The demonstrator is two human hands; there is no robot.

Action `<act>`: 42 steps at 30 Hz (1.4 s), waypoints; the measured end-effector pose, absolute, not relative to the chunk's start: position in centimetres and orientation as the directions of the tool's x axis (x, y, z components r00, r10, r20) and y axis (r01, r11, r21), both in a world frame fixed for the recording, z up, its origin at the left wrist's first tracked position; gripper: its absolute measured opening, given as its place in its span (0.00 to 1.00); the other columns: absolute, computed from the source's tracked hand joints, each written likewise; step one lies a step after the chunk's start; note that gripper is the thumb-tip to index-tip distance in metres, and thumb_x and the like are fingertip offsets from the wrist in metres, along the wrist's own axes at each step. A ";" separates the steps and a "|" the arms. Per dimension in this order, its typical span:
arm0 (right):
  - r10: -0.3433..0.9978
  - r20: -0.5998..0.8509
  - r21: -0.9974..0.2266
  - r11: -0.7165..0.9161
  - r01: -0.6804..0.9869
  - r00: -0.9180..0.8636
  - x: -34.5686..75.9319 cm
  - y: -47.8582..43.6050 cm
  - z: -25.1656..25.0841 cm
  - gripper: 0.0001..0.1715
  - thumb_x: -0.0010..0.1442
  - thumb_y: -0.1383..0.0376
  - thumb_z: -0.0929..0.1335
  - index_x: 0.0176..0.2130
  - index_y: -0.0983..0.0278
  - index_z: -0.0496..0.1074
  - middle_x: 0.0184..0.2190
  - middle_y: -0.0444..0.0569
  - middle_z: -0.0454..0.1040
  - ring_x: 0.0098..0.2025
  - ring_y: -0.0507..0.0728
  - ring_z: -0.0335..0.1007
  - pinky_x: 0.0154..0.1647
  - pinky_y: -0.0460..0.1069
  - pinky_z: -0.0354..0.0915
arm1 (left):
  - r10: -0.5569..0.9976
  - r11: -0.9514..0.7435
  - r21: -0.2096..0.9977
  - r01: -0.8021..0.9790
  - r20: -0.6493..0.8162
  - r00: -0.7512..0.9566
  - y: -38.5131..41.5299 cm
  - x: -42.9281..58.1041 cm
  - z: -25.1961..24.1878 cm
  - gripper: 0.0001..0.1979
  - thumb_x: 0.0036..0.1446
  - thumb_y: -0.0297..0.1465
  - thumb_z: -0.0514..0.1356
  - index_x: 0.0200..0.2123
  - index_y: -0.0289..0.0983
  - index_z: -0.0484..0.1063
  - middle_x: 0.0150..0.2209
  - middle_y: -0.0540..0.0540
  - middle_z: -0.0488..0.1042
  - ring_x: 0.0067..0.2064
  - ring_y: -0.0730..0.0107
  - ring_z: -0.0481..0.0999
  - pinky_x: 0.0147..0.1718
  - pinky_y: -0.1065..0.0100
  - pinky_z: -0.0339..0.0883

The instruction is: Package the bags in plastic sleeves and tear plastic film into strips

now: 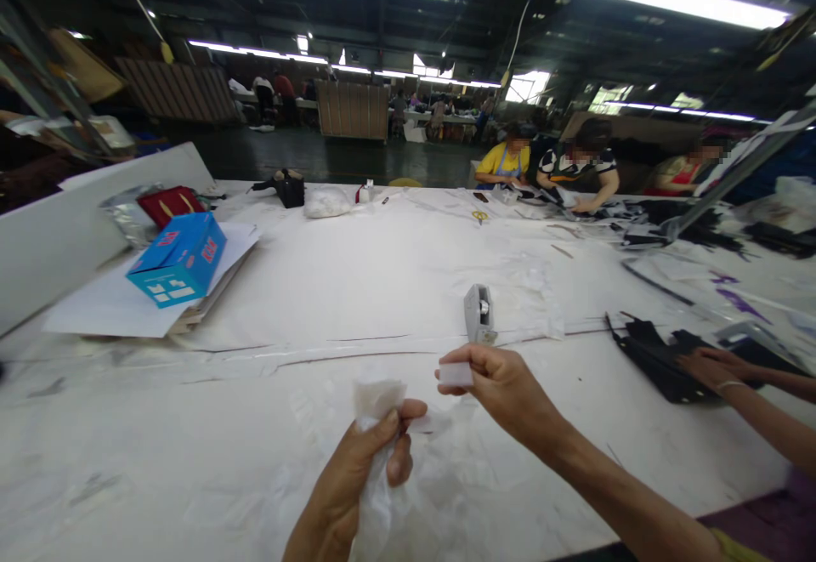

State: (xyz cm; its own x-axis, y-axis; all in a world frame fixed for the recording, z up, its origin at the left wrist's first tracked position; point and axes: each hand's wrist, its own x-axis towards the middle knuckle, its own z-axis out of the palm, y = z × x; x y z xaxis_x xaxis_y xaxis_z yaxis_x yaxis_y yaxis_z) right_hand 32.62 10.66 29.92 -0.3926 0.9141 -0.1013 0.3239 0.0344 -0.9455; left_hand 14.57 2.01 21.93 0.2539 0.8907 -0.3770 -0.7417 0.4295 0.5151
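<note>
With the white slip (455,375), pinch it lightly by its edge so that it stays flat, and let your left hand (362,464) press the bunched translucent plastic film (379,396) just firmly enough that it does not slip or crease further. Thin film like this probably clings and folds easily, so small, slow finger moves should serve you best.

Taking the grey tape dispenser (472,315) on the desk (357,264) as your mark, the white slip is just on your side of it, in the grip of your right hand (513,388), thumb and fingers closed together on it. The film is nearer you and to the left of the dispenser, clamped under your left thumb, its upper end standing above the grip and the rest trailing below. A second small white piece (421,422) shows beside your left fingertips; you cannot tell whether it belongs to the film
</note>
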 end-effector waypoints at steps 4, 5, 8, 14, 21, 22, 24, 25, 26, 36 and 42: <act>0.883 -0.043 -0.885 0.184 0.429 -0.467 31.8 10.1 30.4 0.14 0.60 0.59 0.66 0.29 0.64 0.74 0.27 0.45 0.77 0.31 0.53 0.74 0.32 0.45 0.67 | 0.894 0.426 0.481 -0.766 -0.351 0.277 2.3 14.9 22.0 0.15 0.54 0.35 0.64 0.40 0.30 0.77 0.12 0.54 0.59 0.16 0.82 0.56 0.18 0.77 0.47; 0.850 -0.022 -0.855 0.256 0.450 -0.526 31.7 9.8 30.4 0.14 0.61 0.60 0.65 0.29 0.63 0.74 0.27 0.44 0.77 0.31 0.53 0.73 0.33 0.45 0.65 | 0.900 0.412 0.473 -0.779 -0.342 0.268 2.4 14.9 22.1 0.14 0.54 0.34 0.64 0.40 0.29 0.77 0.13 0.52 0.61 0.16 0.83 0.55 0.18 0.77 0.47; 0.775 -0.038 -0.800 0.355 0.484 -0.631 31.8 9.0 30.3 0.15 0.63 0.65 0.61 0.30 0.63 0.73 0.26 0.43 0.75 0.29 0.51 0.68 0.30 0.44 0.60 | 0.910 0.376 0.459 -0.805 -0.347 0.227 2.5 14.9 22.5 0.14 0.52 0.33 0.65 0.38 0.28 0.77 0.21 0.45 0.72 0.16 0.86 0.54 0.17 0.77 0.46; 0.725 -0.166 -0.856 0.230 0.463 -0.668 32.0 8.1 30.1 0.13 0.52 0.70 0.64 0.37 0.64 0.74 0.31 0.44 0.76 0.31 0.52 0.69 0.33 0.45 0.64 | 0.893 0.401 0.396 -0.826 -0.370 0.255 2.6 14.4 21.9 0.14 0.53 0.33 0.65 0.40 0.29 0.77 0.15 0.51 0.64 0.17 0.83 0.56 0.18 0.78 0.45; 0.771 -0.133 -0.842 0.244 0.481 -0.623 31.5 8.1 29.3 0.11 0.56 0.66 0.66 0.36 0.61 0.78 0.30 0.43 0.77 0.33 0.54 0.71 0.38 0.46 0.66 | 0.895 0.402 0.422 -0.813 -0.367 0.252 2.7 14.7 22.0 0.15 0.55 0.35 0.63 0.42 0.29 0.75 0.14 0.53 0.60 0.18 0.82 0.57 0.19 0.77 0.46; 0.764 -0.129 -0.848 0.245 0.470 -0.632 31.5 8.3 29.1 0.12 0.58 0.66 0.64 0.37 0.60 0.78 0.30 0.42 0.77 0.33 0.53 0.72 0.37 0.46 0.66 | 0.896 0.400 0.429 -0.810 -0.370 0.247 2.8 14.8 22.2 0.16 0.55 0.35 0.63 0.43 0.30 0.75 0.14 0.54 0.60 0.17 0.82 0.56 0.18 0.77 0.46; 0.762 -0.106 -0.845 0.270 0.462 -0.639 31.6 8.7 28.8 0.14 0.61 0.64 0.63 0.39 0.57 0.78 0.31 0.42 0.77 0.33 0.54 0.72 0.37 0.47 0.66 | 0.900 0.380 0.452 -0.807 -0.383 0.209 2.8 14.8 22.5 0.17 0.55 0.35 0.63 0.45 0.31 0.74 0.16 0.52 0.64 0.17 0.84 0.56 0.18 0.78 0.47; 0.774 -0.077 -0.826 0.304 0.475 -0.628 31.8 8.9 28.7 0.13 0.61 0.64 0.64 0.38 0.57 0.78 0.32 0.43 0.76 0.35 0.54 0.71 0.38 0.48 0.66 | 0.903 0.363 0.469 -0.805 -0.390 0.180 2.9 14.7 22.5 0.18 0.54 0.35 0.64 0.46 0.31 0.74 0.20 0.51 0.68 0.17 0.85 0.56 0.18 0.78 0.48; 0.791 -0.033 -0.790 0.354 0.500 -0.611 32.0 9.1 28.7 0.11 0.60 0.64 0.65 0.36 0.57 0.79 0.35 0.45 0.76 0.37 0.56 0.71 0.40 0.49 0.66 | 0.908 0.343 0.492 -0.800 -0.394 0.146 3.0 14.6 22.5 0.18 0.53 0.35 0.64 0.46 0.32 0.73 0.24 0.49 0.71 0.17 0.86 0.56 0.19 0.78 0.49; 0.543 -0.263 -0.943 0.030 0.331 -0.798 30.9 6.6 36.6 0.05 0.55 0.65 0.70 0.31 0.60 0.79 0.29 0.42 0.75 0.34 0.55 0.70 0.36 0.46 0.64 | 0.977 0.138 0.715 -0.685 -0.213 -0.025 5.9 14.0 24.3 0.14 0.55 0.41 0.61 0.36 0.35 0.72 0.20 0.55 0.61 0.18 0.84 0.54 0.19 0.75 0.45; 0.826 0.055 -0.830 0.351 0.434 -0.561 29.0 6.7 34.8 0.06 0.48 0.70 0.72 0.30 0.59 0.76 0.38 0.46 0.75 0.46 0.60 0.67 0.50 0.53 0.63 | 0.973 0.159 0.683 -0.713 -0.229 -0.002 5.2 16.0 26.6 0.17 0.47 0.42 0.66 0.31 0.34 0.72 0.24 0.51 0.68 0.26 0.75 0.64 0.26 0.73 0.58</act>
State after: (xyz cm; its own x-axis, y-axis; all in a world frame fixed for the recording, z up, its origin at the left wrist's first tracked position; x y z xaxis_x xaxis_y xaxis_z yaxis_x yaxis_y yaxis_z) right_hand 28.97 6.73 34.82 -0.5611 0.8259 0.0554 0.4343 0.3507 -0.8297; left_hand 15.98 5.22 26.60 -0.0023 0.9734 -0.2290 -0.7131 0.1590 0.6828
